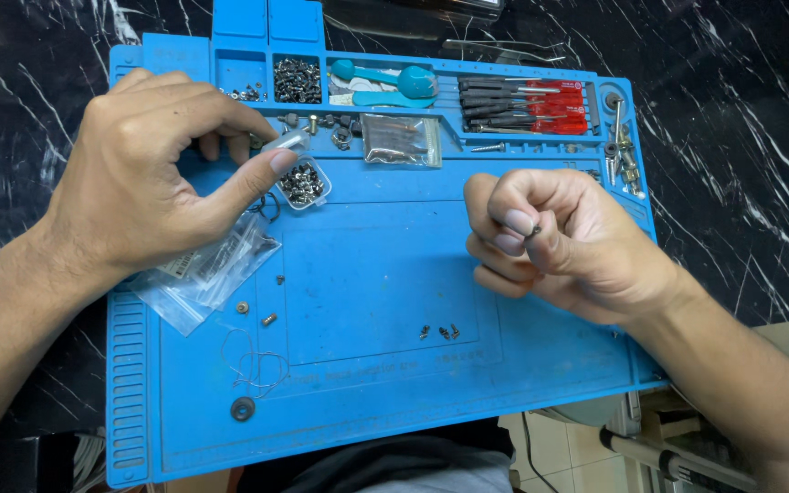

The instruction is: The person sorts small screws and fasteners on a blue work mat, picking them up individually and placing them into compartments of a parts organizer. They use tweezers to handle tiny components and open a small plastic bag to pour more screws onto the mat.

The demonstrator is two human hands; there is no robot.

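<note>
Head view: left hand (152,169) pinches clear screw box (303,181); right hand (559,242) pinches tiny screw (534,232) beside clear bags (207,269).

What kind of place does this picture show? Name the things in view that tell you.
Probably a small electronics repair bench: a blue silicone work mat with moulded compartments, a row of red-handled precision screwdrivers, and a clear square tub of tiny metal screws beside the left hand.

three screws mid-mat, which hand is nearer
Right. The right hand is just above and to the right of the three screws. The left hand is far off at the upper left, over the screw tub.
</note>
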